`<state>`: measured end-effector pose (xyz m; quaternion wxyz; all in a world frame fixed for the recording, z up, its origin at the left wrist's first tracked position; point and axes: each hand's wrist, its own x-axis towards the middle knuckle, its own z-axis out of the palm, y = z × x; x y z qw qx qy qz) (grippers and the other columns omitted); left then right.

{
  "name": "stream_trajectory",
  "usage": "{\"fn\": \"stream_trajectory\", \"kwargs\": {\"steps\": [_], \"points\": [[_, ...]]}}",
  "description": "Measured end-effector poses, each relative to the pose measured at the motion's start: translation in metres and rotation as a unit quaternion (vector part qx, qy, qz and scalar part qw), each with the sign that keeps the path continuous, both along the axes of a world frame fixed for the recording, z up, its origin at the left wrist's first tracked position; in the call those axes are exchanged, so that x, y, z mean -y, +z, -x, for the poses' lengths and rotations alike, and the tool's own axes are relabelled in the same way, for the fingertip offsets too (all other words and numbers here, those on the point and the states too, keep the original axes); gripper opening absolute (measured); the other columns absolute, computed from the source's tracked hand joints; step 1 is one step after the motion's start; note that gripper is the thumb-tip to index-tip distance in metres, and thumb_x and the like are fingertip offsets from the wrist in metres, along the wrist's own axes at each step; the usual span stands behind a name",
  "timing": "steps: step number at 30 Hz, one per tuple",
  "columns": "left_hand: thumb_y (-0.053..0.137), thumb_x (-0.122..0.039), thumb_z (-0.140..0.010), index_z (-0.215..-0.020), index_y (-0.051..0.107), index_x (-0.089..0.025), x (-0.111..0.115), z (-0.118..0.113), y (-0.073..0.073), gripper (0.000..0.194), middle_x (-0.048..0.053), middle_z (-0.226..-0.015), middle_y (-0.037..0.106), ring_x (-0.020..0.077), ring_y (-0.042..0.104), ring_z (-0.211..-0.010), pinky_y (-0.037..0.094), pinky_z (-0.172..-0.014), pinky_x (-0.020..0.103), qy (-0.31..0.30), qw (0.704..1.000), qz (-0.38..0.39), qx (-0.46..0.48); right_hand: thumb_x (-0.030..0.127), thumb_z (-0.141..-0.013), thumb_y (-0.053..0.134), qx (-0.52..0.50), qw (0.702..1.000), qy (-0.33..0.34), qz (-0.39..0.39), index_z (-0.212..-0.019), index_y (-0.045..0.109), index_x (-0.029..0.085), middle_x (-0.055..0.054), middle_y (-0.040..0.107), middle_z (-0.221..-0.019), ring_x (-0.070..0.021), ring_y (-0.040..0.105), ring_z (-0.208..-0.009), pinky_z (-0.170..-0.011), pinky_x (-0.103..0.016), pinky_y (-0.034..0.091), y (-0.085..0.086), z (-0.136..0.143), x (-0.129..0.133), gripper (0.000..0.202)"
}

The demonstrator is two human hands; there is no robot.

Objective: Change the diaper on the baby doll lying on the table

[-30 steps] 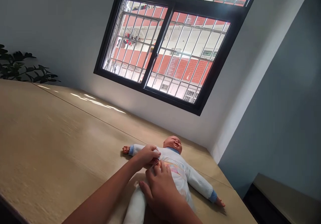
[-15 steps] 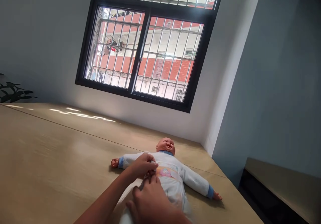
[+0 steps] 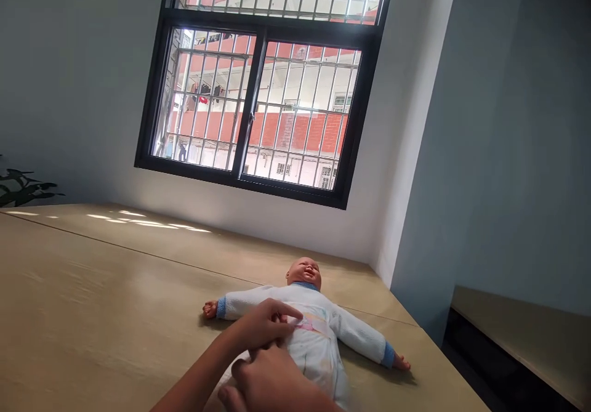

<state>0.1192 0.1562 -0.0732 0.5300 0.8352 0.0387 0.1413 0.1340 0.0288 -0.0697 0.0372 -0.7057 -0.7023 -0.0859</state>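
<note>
A baby doll (image 3: 303, 273) in a white outfit with blue cuffs and collar lies on its back on the wooden table (image 3: 115, 289), arms spread to both sides. My left hand (image 3: 268, 324) rests on the doll's belly at the left, its index finger stretched over the white diaper's (image 3: 316, 347) printed waistband and the other fingers curled. Just below it, my right hand (image 3: 272, 378) is bent over the doll's left-side hip, fingers curled; what its fingertips grip, if anything, is hidden. The two hands nearly touch.
Behind the table stands a wall with a barred, dark-framed window (image 3: 249, 110). Plant leaves (image 3: 28, 190) show at the far left. Right of the table is a brown surface with a dark side (image 3: 517, 338). Sunlight patches lie along the back edge.
My left index finger has stretched out to the right across the waistband, where it was pinched before. My right hand's fingers have curled in. The view has tilted slightly.
</note>
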Motion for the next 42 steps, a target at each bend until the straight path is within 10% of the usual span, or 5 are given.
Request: {"fn": "stream_trajectory", "kwargs": {"steps": [5, 10, 17, 34, 42], "points": [[0.068, -0.042, -0.083, -0.101, 0.083, -0.022, 0.006, -0.003, 0.000, 0.031, 0.004, -0.078, 0.059, 0.0163, 0.051, -0.074, 0.040, -0.068, 0.028, 0.050, 0.993, -0.100, 0.040, 0.040, -0.084, 0.054, -0.130, 0.978, 0.102, -0.124, -0.074, 0.071, 0.027, -0.004, 0.073, -0.075, -0.0212, 0.066, -0.066, -0.064, -0.032, 0.056, 0.000, -0.046, 0.024, 0.024], [0.072, -0.042, -0.080, -0.093, 0.084, -0.025, 0.012, -0.007, -0.001, 0.024, 0.005, -0.084, 0.065, 0.0172, 0.058, -0.076, 0.044, -0.071, 0.027, 0.083, 0.981, -0.158, 0.077, 0.021, -0.094, 0.044, -0.137, 0.926, 0.060, -0.347, -0.089, 0.065, 0.022, -0.009, 0.069, -0.091, -0.0230, 0.065, -0.087, -0.078, -0.038, 0.057, -0.002, -0.103, 0.081, 0.021], [0.063, -0.033, -0.089, -0.095, 0.083, -0.025, 0.013, 0.000, 0.002, 0.022, 0.005, -0.098, 0.075, 0.0156, 0.065, -0.082, 0.048, -0.076, 0.024, 0.030, 0.979, -0.166, 0.118, 0.031, -0.099, 0.044, -0.192, 0.953, 0.082, -0.218, -0.129, 0.065, 0.026, -0.009, 0.067, -0.129, -0.0252, 0.059, -0.121, -0.107, -0.045, 0.048, -0.009, -0.122, 0.092, 0.037], [0.072, -0.025, -0.068, -0.116, 0.076, -0.024, -0.022, 0.024, 0.013, 0.049, 0.002, -0.124, 0.071, 0.0280, 0.059, -0.118, 0.048, -0.094, 0.030, -0.115, 0.990, 0.068, -0.049, 0.043, -0.094, 0.057, -0.282, 0.936, 0.097, -0.187, -0.125, 0.064, 0.023, -0.012, 0.064, -0.133, -0.0264, 0.058, -0.127, -0.109, -0.044, 0.048, -0.001, -0.136, 0.112, 0.038], [0.071, -0.019, -0.068, -0.125, 0.070, -0.028, -0.025, 0.028, 0.011, 0.058, 0.001, -0.142, 0.059, 0.0268, 0.053, -0.128, 0.045, -0.100, 0.030, -0.098, 0.992, 0.046, -0.064, 0.043, -0.096, 0.053, -0.258, 0.947, 0.101, -0.161, -0.133, 0.061, 0.022, -0.014, 0.061, -0.137, -0.0269, 0.055, -0.130, -0.112, -0.048, 0.044, 0.002, -0.133, 0.108, 0.043]]}}
